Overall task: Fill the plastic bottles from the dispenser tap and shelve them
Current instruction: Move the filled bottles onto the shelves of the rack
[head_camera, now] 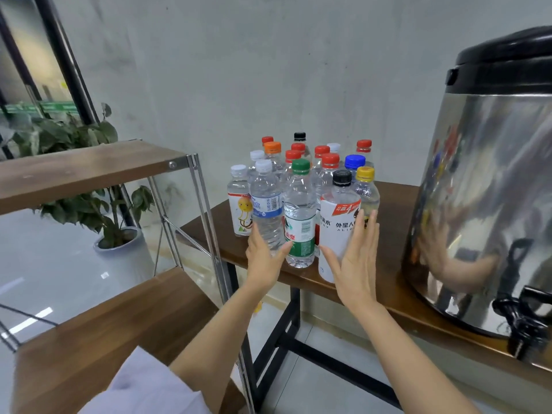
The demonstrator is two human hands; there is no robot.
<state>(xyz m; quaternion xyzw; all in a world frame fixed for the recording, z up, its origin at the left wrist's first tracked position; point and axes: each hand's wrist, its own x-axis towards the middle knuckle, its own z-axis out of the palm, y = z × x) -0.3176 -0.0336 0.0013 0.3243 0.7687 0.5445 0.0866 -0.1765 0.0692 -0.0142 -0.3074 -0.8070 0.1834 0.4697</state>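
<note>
Several capped plastic bottles stand clustered on a dark wooden table point(397, 201). At the front are a clear bottle with a white cap and blue label point(266, 204), a green-capped bottle point(299, 216) and a white-labelled bottle with a black cap point(337, 222). My left hand point(264, 258) is stretched out with straight fingers against the blue-label bottle's base, thumb toward the green-capped one. With its fingers straight, my right hand point(357, 264) lies flat in front of the black-capped bottle. A steel dispenser point(490, 186) with a black lid stands at the right, its black tap point(521, 321) low at the table edge.
A metal-framed rack with wooden shelves stands at the left, one upper shelf point(80, 171) and one lower shelf point(104, 333). Behind it is a potted plant point(98, 201) on a glossy floor. A grey wall runs behind the table.
</note>
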